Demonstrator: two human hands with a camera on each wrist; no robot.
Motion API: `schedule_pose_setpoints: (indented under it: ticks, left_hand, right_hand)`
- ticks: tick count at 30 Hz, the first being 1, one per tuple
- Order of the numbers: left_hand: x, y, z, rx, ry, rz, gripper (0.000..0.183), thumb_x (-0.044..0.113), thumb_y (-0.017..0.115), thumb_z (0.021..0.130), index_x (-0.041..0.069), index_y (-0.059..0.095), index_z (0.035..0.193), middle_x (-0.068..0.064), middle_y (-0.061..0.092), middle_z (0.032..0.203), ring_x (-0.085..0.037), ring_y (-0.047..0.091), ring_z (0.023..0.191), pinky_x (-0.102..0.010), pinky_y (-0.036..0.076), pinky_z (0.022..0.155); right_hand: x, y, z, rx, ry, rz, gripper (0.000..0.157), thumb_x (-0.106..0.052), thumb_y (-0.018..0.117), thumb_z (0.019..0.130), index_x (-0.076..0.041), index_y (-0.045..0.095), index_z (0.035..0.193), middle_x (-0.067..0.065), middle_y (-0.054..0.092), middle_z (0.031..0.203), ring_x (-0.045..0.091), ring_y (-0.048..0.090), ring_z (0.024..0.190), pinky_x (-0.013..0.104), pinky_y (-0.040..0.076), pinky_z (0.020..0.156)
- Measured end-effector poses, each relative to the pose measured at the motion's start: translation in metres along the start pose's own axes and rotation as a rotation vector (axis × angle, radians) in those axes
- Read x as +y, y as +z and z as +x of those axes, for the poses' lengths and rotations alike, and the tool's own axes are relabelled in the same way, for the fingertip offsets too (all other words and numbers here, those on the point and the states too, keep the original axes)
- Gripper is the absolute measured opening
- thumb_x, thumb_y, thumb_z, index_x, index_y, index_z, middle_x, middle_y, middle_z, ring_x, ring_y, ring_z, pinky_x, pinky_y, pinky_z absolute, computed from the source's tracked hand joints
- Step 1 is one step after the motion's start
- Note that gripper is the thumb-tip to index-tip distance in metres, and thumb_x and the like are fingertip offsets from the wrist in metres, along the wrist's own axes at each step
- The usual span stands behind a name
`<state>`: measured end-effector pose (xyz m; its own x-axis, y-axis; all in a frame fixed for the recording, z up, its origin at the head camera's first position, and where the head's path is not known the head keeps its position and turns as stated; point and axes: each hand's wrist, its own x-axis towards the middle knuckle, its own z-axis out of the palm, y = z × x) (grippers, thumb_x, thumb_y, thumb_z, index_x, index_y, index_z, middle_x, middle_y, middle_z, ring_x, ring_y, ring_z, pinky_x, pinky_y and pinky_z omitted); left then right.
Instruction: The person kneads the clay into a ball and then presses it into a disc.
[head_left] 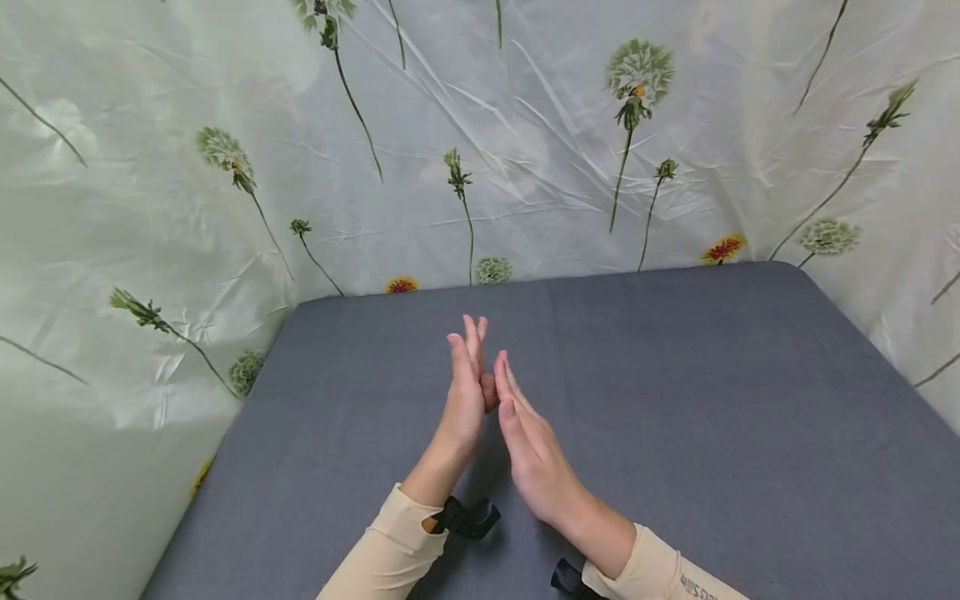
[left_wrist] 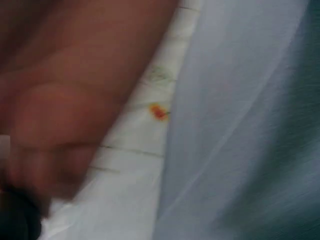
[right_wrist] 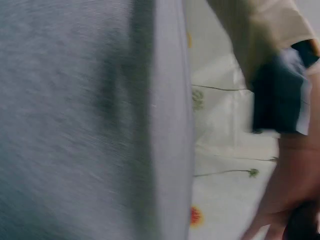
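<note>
Both hands are raised over the grey cloth-covered table (head_left: 675, 375), with nothing held in either. My left hand (head_left: 463, 404) points up and away, its fingers extended and palm turned inward. Facing it, my right hand (head_left: 536, 454) leans left with straight fingers, its fingertips right beside the left palm. Between the heels of the hands a gap shows, and the hands form a peak. A blurred hand (left_wrist: 75, 100) fills the left part of the left wrist view. Along the right edge of the right wrist view run a hand (right_wrist: 295, 180) and a beige sleeve (right_wrist: 270, 25).
A pale sheet (head_left: 375, 208) printed with dandelions and red-orange flowers hangs behind the table and at its sides. Black wrist cameras are strapped at both cuffs, one below the left hand (head_left: 471, 518) and another by the right sleeve (head_left: 572, 578).
</note>
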<state>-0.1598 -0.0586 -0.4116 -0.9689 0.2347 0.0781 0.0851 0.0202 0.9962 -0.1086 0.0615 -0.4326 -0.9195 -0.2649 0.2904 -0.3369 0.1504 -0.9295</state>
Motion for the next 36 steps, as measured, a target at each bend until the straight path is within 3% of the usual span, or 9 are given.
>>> schedule_pose_setpoints:
  ticks: [3, 8, 13, 15, 18, 20, 24, 32, 36]
  left_hand:
    - [-0.008, 0.007, -0.009, -0.053, 0.033, 0.076, 0.082, 0.072, -0.005, 0.107, 0.023, -0.008, 0.173, 0.004, 0.007, 0.182, -0.023, 0.007, 0.169, -0.059, 0.007, 0.135]
    - [-0.007, 0.020, -0.027, -0.143, 0.111, 0.178, 0.075, 0.065, -0.006, 0.110, 0.021, -0.006, 0.172, 0.005, -0.001, 0.182, -0.020, -0.006, 0.169, -0.063, -0.001, 0.133]
    - [0.006, 0.015, -0.017, -0.062, 0.139, 0.150, 0.084, 0.076, -0.004, 0.105, 0.027, -0.008, 0.172, 0.012, -0.001, 0.181, -0.020, 0.023, 0.165, -0.056, 0.019, 0.131]
    - [0.008, 0.008, -0.006, -0.006, 0.113, 0.121, 0.089, 0.083, -0.002, 0.101, 0.031, -0.008, 0.172, 0.017, 0.002, 0.180, -0.021, 0.063, 0.125, -0.043, 0.046, 0.108]
    - [0.004, 0.001, 0.004, 0.014, 0.038, 0.101, 0.091, 0.087, -0.002, 0.098, 0.034, -0.009, 0.172, 0.020, 0.004, 0.180, -0.015, 0.069, 0.082, -0.036, 0.054, 0.087]
    - [-0.001, 0.001, 0.004, -0.005, 0.009, 0.100, 0.090, 0.084, -0.004, 0.100, 0.030, -0.009, 0.172, 0.016, 0.005, 0.181, -0.020, 0.075, 0.097, -0.043, 0.054, 0.103]
    - [-0.015, 0.012, -0.009, -0.049, 0.037, 0.176, 0.078, 0.066, -0.004, 0.110, 0.020, -0.007, 0.173, 0.004, 0.005, 0.182, -0.023, 0.026, 0.165, -0.060, 0.015, 0.134]
    - [0.000, 0.022, -0.018, 0.004, 0.130, 0.227, 0.075, 0.063, 0.000, 0.113, 0.019, -0.005, 0.173, 0.003, -0.002, 0.182, -0.020, 0.001, 0.168, -0.060, 0.006, 0.135]
    - [0.001, 0.009, 0.000, 0.064, 0.028, 0.110, 0.091, 0.083, 0.000, 0.101, 0.029, -0.007, 0.173, 0.009, 0.007, 0.182, -0.021, 0.068, 0.102, -0.042, 0.046, 0.108]
  right_hand:
    - [-0.001, -0.008, 0.008, 0.065, -0.019, 0.007, 0.056, -0.031, 0.015, 0.121, -0.007, 0.020, 0.171, 0.004, 0.015, 0.181, 0.028, 0.008, 0.169, 0.045, 0.009, 0.136]
    - [0.014, -0.024, 0.026, 0.112, 0.077, 0.135, 0.067, -0.044, 0.007, 0.119, -0.003, 0.022, 0.170, 0.011, 0.023, 0.178, 0.030, 0.022, 0.166, 0.061, 0.016, 0.133]
    - [0.020, -0.012, 0.017, 0.009, 0.106, 0.186, 0.066, -0.040, 0.004, 0.119, 0.000, 0.008, 0.171, 0.016, 0.014, 0.180, 0.034, 0.010, 0.168, 0.064, 0.008, 0.133]
    - [0.018, -0.004, 0.008, -0.040, 0.104, 0.180, 0.062, -0.037, 0.005, 0.120, -0.003, 0.002, 0.171, 0.015, 0.008, 0.181, 0.033, 0.004, 0.168, 0.063, 0.005, 0.133]
    - [0.012, 0.000, -0.001, -0.025, 0.091, 0.166, 0.059, -0.035, 0.007, 0.120, -0.009, 0.003, 0.173, 0.008, 0.004, 0.182, 0.029, 0.002, 0.169, 0.051, 0.008, 0.135]
    - [0.007, -0.002, -0.002, 0.027, 0.065, 0.146, 0.058, -0.035, 0.008, 0.120, -0.010, 0.010, 0.173, 0.005, 0.008, 0.182, 0.027, 0.004, 0.169, 0.034, 0.010, 0.134]
    - [0.004, -0.014, 0.009, 0.108, 0.004, 0.119, 0.060, -0.036, 0.008, 0.120, -0.008, 0.022, 0.171, 0.006, 0.019, 0.180, 0.029, 0.023, 0.166, 0.010, 0.024, 0.121]
    - [0.010, -0.017, 0.018, 0.073, 0.029, 0.191, 0.065, -0.041, 0.006, 0.119, -0.004, 0.018, 0.171, 0.007, 0.019, 0.180, 0.026, 0.018, 0.167, 0.016, 0.027, 0.123]
    - [0.009, -0.006, 0.004, 0.026, 0.023, 0.144, 0.058, -0.032, 0.011, 0.121, -0.004, 0.017, 0.171, 0.007, 0.016, 0.180, 0.027, 0.014, 0.168, 0.009, 0.014, 0.125]
